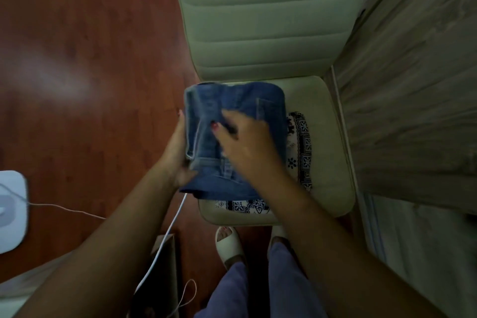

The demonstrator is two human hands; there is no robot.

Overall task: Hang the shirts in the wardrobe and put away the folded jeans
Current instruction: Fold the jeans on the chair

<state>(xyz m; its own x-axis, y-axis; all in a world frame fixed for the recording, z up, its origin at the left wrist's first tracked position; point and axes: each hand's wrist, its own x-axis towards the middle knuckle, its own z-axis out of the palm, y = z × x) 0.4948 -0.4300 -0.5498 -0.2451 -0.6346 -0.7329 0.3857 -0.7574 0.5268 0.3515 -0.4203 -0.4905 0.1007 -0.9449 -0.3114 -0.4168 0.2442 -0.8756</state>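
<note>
A folded pair of blue jeans (240, 103) is held just above the seat of a cream padded chair (327, 152). My left hand (176, 152) grips the jeans' left edge from below and the side. My right hand (245, 142) lies flat on top of the jeans, fingers spread and pressing on the denim. Under the jeans, on the seat, lies a white garment with a black pattern (303, 147); only its right and front edges show.
A red-brown wooden floor (90, 59) spreads to the left. A grey wood-grain wardrobe panel (418, 85) stands to the right of the chair. A white device (11, 212) with a white cable (167, 235) lies on the floor at left. My feet in pale slippers (228, 242) stand before the chair.
</note>
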